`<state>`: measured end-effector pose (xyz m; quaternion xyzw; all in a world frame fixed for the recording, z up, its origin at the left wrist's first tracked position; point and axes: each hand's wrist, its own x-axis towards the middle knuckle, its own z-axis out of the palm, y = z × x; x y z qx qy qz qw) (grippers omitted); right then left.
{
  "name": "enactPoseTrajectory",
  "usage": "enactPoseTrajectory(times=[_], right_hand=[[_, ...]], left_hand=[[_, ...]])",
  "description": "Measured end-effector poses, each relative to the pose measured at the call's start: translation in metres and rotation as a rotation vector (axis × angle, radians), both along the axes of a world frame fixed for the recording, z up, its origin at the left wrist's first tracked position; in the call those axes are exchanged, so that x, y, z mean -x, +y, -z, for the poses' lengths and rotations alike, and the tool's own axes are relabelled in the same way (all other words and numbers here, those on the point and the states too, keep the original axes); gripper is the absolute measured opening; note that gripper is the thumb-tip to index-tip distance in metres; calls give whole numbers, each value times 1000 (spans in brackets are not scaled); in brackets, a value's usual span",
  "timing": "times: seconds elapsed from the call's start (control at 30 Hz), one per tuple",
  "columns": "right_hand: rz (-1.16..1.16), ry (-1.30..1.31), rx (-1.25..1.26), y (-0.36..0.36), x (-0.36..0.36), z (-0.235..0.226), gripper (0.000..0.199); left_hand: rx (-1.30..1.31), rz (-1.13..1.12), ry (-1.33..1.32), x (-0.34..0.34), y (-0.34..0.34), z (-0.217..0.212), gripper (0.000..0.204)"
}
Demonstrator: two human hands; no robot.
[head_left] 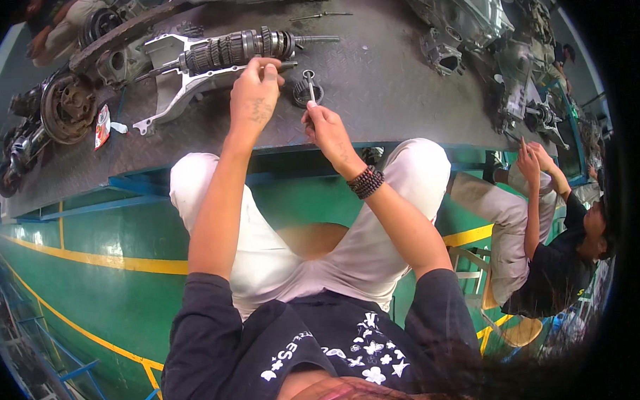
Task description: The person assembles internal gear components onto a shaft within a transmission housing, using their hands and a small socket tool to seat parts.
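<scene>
My right hand [330, 135] is closed on a slim combination wrench [312, 91], with its ring end pointing away from me. Under the wrench a small toothed gear [304, 95] lies on the metal bench. My left hand [254, 100] reaches to the near side of a gear shaft assembly [234, 49], its fingers curled at a dark rod [289, 64] that sticks out to the right. The fingers partly hide that rod. The assembly, with its row of gears, rests in an open half of a grey gearbox housing [163, 110].
A rusty brake drum [68, 106] and a red-and-white packet [102, 126] lie at the left. A thin metal rod [320, 16] lies farther back. Large gearbox casings [462, 19] stand at the right, where a co-worker [558, 255] sits handling parts. The bench edge [143, 167] runs above my knees.
</scene>
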<state>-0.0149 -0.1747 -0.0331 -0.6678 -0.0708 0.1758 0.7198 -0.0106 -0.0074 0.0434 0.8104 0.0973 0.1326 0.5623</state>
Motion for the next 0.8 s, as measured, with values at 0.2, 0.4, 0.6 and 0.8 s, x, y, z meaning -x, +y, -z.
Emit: enactPoseTrajectory(times=[0.2,0.4,0.6,0.8], right_hand=[[15,105,-58,-1,-11,5,45],[34,58,32,0,-14,12,45],[49,13,12,-3,-20,20,45],[18,10,47,4,-14,19,39]], left_hand=[[-562,137,349,23,-14,11,48],[-606,107,346,24,-8,13,44],[-578,123,204,15,-11,22,33],[-773,108,18,-12,-8,51,37]])
